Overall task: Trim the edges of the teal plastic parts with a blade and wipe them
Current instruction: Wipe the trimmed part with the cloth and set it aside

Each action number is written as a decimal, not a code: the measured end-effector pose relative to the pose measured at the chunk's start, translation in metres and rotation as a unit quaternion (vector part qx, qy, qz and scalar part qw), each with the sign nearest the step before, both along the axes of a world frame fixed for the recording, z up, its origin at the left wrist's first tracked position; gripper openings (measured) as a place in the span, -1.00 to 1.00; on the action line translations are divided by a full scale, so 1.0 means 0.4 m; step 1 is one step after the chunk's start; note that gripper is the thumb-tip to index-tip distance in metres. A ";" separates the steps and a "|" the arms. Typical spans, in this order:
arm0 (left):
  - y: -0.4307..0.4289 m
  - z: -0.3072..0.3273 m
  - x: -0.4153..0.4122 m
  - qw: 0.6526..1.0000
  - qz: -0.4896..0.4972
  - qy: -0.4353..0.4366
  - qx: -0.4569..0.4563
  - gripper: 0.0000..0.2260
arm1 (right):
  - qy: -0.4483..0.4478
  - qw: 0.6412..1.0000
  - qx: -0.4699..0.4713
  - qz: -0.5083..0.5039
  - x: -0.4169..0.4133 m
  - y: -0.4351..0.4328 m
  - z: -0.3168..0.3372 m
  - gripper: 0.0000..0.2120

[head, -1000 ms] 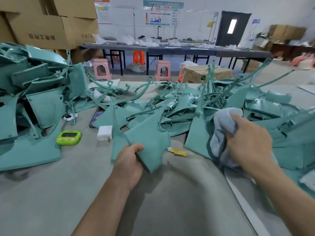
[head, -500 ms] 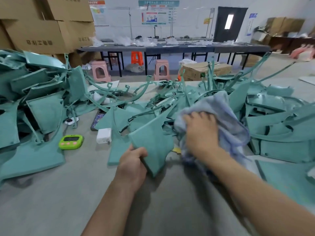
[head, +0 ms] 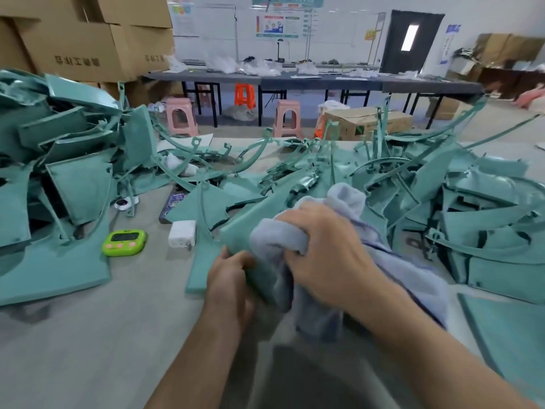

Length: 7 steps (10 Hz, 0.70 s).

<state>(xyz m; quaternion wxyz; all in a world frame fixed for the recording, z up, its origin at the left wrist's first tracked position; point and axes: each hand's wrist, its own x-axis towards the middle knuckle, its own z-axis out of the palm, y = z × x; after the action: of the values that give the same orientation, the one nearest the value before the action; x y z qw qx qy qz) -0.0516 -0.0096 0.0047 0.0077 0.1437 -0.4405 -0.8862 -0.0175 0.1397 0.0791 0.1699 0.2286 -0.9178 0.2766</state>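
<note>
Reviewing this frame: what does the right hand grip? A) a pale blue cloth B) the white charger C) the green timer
A: the right hand clutches the pale blue cloth against the teal part held by the left hand.

Your part is plain teal, your cloth pale blue-grey, the timer lime green, the charger white, the stools pink.

Left grip is clamping the near edge of the teal part, thumb curling over it. Right grip, just right of that part, is bunching the cloth against it, both forearms stretching toward the part.
</note>
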 end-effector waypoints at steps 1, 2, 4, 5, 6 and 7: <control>-0.006 -0.020 0.022 0.999 -0.039 -0.012 -0.030 -0.70 | -0.086 0.993 0.040 -0.074 -0.038 -0.087 -0.087 -0.91; 0.005 -0.009 0.046 0.996 -0.082 0.007 0.024 -0.63 | -0.093 0.960 -0.100 -0.245 -0.018 -0.058 -0.102 -0.86; 0.039 -0.010 0.069 0.999 -0.046 -0.008 -0.012 -0.67 | -0.017 0.990 -0.078 -0.117 -0.067 -0.081 -0.122 -0.93; 0.027 -0.011 0.053 0.999 -0.022 -0.035 -0.016 -0.75 | 0.033 0.990 -0.028 0.138 -0.098 -0.124 -0.124 -0.90; 0.041 -0.003 0.053 1.000 -0.007 -0.013 -0.014 -0.72 | 0.029 0.922 -0.099 -0.372 -0.167 -0.103 -0.080 -0.88; 0.056 -0.016 0.066 0.999 0.004 0.005 -0.049 -0.63 | 0.106 0.960 0.012 -0.258 -0.205 -0.102 -0.092 -0.89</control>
<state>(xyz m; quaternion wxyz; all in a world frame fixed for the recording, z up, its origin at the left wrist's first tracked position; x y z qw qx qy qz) -0.0250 0.0129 -0.0016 0.0202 0.1404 -0.4824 -0.8644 -0.0995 0.0990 0.0423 0.3285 0.0144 -0.9258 0.1867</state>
